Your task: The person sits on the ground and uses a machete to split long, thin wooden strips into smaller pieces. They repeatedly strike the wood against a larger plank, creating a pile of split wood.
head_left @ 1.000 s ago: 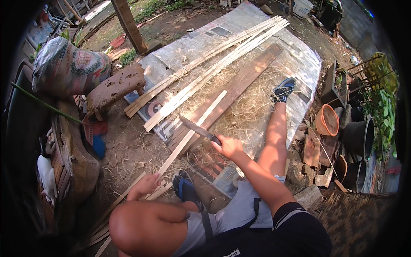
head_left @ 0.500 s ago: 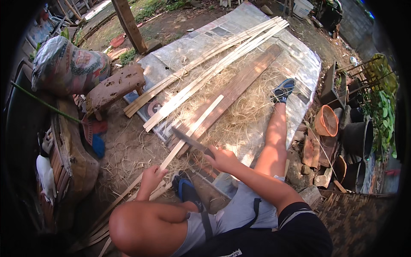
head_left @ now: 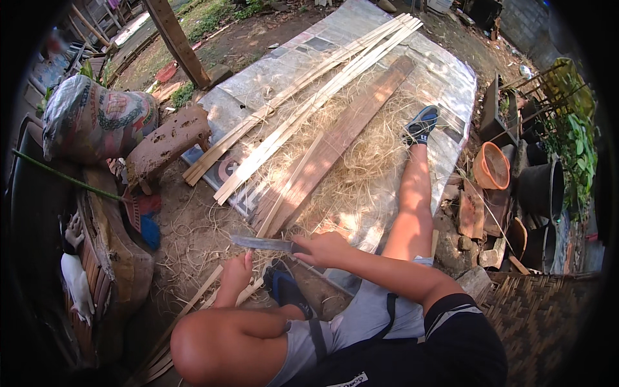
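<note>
A long-bladed knife [head_left: 261,243] is gripped by its dark handle in my right hand [head_left: 324,249], its blade pointing left. My left hand [head_left: 237,273] is closed on the near end of a narrow pale bamboo strip [head_left: 292,185], which looks turned on edge. The blade lies across that strip just beyond my left fingers. Further along, the strip runs up over a worn brown plank [head_left: 361,129], lying lengthwise on a sheet. Whether the blade is cutting into the strip cannot be made out.
Finished-looking pale strips [head_left: 316,103] lie left of the plank on the grey sheet [head_left: 258,80]. Curly shavings [head_left: 371,161] surround the plank. My outstretched foot [head_left: 422,126] rests on the sheet. An orange pot [head_left: 491,166] stands right; a stuffed sack [head_left: 100,119] and white-and-black cat [head_left: 77,284] are left.
The knife has come nearer along the strip, toward my left hand, and its blade now lies more level. The strip has turned from its broad face to a narrower one and slid nearer.
</note>
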Demonstrator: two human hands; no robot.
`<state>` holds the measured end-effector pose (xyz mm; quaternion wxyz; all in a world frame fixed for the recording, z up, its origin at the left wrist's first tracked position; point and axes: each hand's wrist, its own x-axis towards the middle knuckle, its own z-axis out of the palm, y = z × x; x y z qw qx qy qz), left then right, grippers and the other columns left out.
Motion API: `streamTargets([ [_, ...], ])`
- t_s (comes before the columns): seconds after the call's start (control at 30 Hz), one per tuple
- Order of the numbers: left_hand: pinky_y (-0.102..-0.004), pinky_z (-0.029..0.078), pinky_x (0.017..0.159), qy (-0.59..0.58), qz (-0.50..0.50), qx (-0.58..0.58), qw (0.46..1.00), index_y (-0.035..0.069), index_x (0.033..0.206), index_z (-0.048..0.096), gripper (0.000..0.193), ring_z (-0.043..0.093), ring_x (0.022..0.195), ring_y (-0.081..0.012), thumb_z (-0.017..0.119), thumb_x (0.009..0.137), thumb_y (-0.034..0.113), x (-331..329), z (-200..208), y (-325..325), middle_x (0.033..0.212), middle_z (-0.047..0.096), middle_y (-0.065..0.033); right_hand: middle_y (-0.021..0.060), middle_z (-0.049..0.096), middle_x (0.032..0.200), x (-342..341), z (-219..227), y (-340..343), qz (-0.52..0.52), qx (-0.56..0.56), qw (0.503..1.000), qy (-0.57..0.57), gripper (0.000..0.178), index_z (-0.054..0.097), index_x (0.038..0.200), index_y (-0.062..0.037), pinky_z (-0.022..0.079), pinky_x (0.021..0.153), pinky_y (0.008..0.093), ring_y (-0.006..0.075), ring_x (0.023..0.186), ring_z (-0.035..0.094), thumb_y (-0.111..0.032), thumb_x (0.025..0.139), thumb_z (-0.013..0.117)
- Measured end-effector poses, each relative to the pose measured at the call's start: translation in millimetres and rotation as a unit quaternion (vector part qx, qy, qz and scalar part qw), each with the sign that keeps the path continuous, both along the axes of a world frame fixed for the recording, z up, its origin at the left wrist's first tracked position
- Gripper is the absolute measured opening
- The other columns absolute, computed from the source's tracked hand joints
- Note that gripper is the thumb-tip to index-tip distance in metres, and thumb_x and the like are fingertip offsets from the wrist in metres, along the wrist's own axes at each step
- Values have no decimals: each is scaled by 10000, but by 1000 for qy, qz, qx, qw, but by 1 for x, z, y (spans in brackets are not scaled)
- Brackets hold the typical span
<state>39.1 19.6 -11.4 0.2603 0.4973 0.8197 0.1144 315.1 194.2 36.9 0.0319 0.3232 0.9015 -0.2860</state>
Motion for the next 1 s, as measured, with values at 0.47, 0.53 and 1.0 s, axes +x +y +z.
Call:
streamTargets([
  [0.47, -451, 496, 646, -64, 31, -53, 996, 13, 811, 711, 539, 641, 616, -315, 471, 1078, 416, -26, 27, -71, 648, 648, -176, 175, 728, 764, 64, -74, 118, -288, 168, 943, 22, 426, 617, 1233, -146, 569, 591, 513, 405, 684, 722, -504, 1010, 554],
  [0.53, -442, 495, 644, -51, 46, -92, 993, 22, 811, 717, 541, 642, 617, -291, 468, 1080, 419, -27, 42, -74, 642, 650, -160, 189, 724, 765, 42, -58, 84, -247, 111, 962, 28, 447, 596, 1219, -123, 572, 615, 516, 411, 713, 725, -513, 1004, 560],
  [1.0, -308, 462, 514, -325, 153, -170, 918, 52, 837, 680, 488, 588, 567, -99, 533, 1071, 455, -65, 72, -110, 656, 646, 2, 181, 704, 731, 57, -49, 47, -79, 166, 981, 68, 413, 627, 1187, -143, 579, 650, 504, 389, 711, 722, -503, 987, 591],
])
